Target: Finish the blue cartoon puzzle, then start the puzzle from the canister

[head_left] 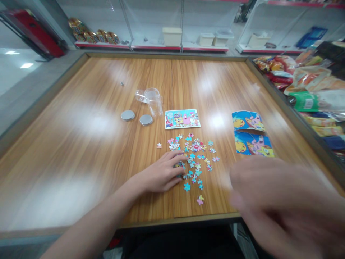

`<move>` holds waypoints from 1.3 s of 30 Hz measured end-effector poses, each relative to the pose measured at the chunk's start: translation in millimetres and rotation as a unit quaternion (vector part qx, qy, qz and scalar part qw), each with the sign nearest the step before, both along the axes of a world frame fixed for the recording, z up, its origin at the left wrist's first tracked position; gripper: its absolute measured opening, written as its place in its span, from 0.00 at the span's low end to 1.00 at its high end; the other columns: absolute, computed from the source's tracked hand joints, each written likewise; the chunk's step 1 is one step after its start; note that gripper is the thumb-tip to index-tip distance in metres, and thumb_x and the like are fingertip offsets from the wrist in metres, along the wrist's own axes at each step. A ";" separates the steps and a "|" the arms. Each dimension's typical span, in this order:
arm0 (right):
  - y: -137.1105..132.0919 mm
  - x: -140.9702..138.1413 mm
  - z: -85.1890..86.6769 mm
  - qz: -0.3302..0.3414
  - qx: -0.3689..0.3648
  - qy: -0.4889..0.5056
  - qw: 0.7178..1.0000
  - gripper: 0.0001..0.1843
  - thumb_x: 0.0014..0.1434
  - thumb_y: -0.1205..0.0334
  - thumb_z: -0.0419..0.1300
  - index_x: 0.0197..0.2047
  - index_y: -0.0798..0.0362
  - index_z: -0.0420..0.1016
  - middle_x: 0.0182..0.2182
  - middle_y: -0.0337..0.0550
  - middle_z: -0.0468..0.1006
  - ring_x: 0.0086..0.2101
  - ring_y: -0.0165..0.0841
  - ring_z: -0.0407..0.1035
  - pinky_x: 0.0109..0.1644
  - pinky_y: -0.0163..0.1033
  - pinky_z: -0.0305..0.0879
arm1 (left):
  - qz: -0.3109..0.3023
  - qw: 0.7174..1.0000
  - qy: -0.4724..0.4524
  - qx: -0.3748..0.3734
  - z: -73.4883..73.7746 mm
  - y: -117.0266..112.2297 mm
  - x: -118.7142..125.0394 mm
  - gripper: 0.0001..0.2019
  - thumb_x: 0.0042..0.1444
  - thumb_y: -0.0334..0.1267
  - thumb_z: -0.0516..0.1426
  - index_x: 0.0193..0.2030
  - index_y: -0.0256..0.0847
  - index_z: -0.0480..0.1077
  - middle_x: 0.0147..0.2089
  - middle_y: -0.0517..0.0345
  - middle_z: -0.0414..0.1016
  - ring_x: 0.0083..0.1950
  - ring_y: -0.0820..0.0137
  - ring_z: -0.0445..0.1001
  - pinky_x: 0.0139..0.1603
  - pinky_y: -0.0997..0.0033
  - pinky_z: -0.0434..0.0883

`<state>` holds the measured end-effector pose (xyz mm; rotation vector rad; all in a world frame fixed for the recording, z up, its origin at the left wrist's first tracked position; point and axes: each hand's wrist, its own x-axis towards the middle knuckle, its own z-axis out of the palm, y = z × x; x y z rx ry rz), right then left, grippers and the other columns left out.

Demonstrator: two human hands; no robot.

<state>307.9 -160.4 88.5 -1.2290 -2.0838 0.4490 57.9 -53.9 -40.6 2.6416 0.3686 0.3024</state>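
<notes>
Several small loose jigsaw pieces (195, 151) lie scattered near the front of a wooden table (94, 118). My left hand (163, 172) rests flat on the table at the left edge of the pile, fingers stretched out and touching a few pieces. My right hand (285, 205) is close to the camera at the lower right, smeared by motion, so its fingers cannot be read. A cartoon picture card (182, 118) lies just beyond the pile. Two more cartoon picture cards (252, 135) lie to the right, one above the other.
Two clear plastic tubes (152, 100) and two round metal lids (137, 117) sit left of the card. A raised rim borders the table. Snack bags (309, 82) are heaped on the right. Shelves with tins and boxes (172, 36) stand behind.
</notes>
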 end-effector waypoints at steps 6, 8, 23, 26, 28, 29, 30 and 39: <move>76.9 20.8 -102.5 0.003 0.003 -0.159 0.987 0.12 0.67 0.63 0.55 0.47 0.51 0.80 0.32 0.41 0.82 0.27 0.29 0.69 0.30 0.36 0.56 | 0.125 0.991 -0.013 0.054 -9.5 6.4 -2.7 0.18 0.68 0.34 0.54 0.63 0.44 0.68 0.68 0.46 0.63 0.74 0.49 0.50 0.71 0.34 0.60; 77.4 20.2 -123.8 0.021 -0.045 -0.171 0.984 0.15 0.68 0.62 0.55 0.52 0.48 0.79 0.31 0.39 0.82 0.26 0.28 0.68 0.30 0.36 0.53 | 0.124 0.991 -0.011 0.053 -10.7 8.9 -5.3 0.18 0.67 0.36 0.56 0.62 0.46 0.70 0.69 0.46 0.61 0.75 0.48 0.49 0.69 0.32 0.61; 59.3 0.7 -134.2 0.080 -0.071 -0.250 0.962 0.18 0.68 0.61 0.53 0.59 0.44 0.74 0.29 0.38 0.82 0.24 0.29 0.67 0.29 0.41 0.41 | 0.147 0.985 0.085 0.029 3.6 20.9 -26.7 0.31 0.61 0.45 0.64 0.69 0.50 0.61 0.76 0.46 0.47 0.76 0.40 0.41 0.70 0.29 0.57; 57.6 0.0 -131.4 0.102 -0.082 -0.247 0.960 0.19 0.67 0.63 0.54 0.59 0.44 0.73 0.31 0.37 0.83 0.25 0.29 0.69 0.29 0.41 0.42 | 0.153 0.984 0.091 0.025 3.7 21.5 -28.3 0.34 0.60 0.45 0.65 0.70 0.52 0.59 0.76 0.47 0.46 0.76 0.39 0.41 0.70 0.27 0.57; 56.4 -0.4 -129.9 0.107 -0.090 -0.245 0.959 0.19 0.67 0.63 0.54 0.60 0.44 0.72 0.33 0.38 0.83 0.26 0.29 0.70 0.29 0.41 0.43 | 0.153 0.984 0.091 0.024 3.4 21.1 -28.5 0.34 0.60 0.45 0.65 0.70 0.53 0.58 0.76 0.48 0.46 0.77 0.39 0.41 0.70 0.27 0.58; 55.6 -0.9 -129.0 0.110 -0.093 -0.243 0.959 0.20 0.67 0.62 0.55 0.61 0.44 0.71 0.33 0.38 0.83 0.26 0.29 0.70 0.29 0.41 0.43 | 0.153 0.984 0.091 0.025 3.3 20.8 -28.4 0.34 0.60 0.44 0.65 0.70 0.53 0.58 0.77 0.48 0.45 0.77 0.39 0.41 0.70 0.27 0.58; 54.9 -1.6 -128.1 0.112 -0.093 -0.242 0.959 0.21 0.67 0.62 0.55 0.62 0.43 0.70 0.34 0.38 0.83 0.27 0.29 0.70 0.29 0.41 0.43 | 0.152 0.984 0.092 0.025 3.4 20.5 -28.1 0.34 0.60 0.44 0.65 0.70 0.53 0.58 0.77 0.48 0.45 0.77 0.39 0.41 0.69 0.27 0.58; 46.4 -16.6 -123.4 0.142 -0.067 -0.237 0.959 0.16 0.68 0.59 0.55 0.57 0.44 0.75 0.26 0.38 0.78 0.26 0.30 0.66 0.30 0.38 0.49 | 0.154 0.982 0.108 0.017 4.0 18.5 -27.4 0.34 0.61 0.41 0.64 0.71 0.51 0.57 0.78 0.47 0.41 0.77 0.39 0.40 0.70 0.28 0.57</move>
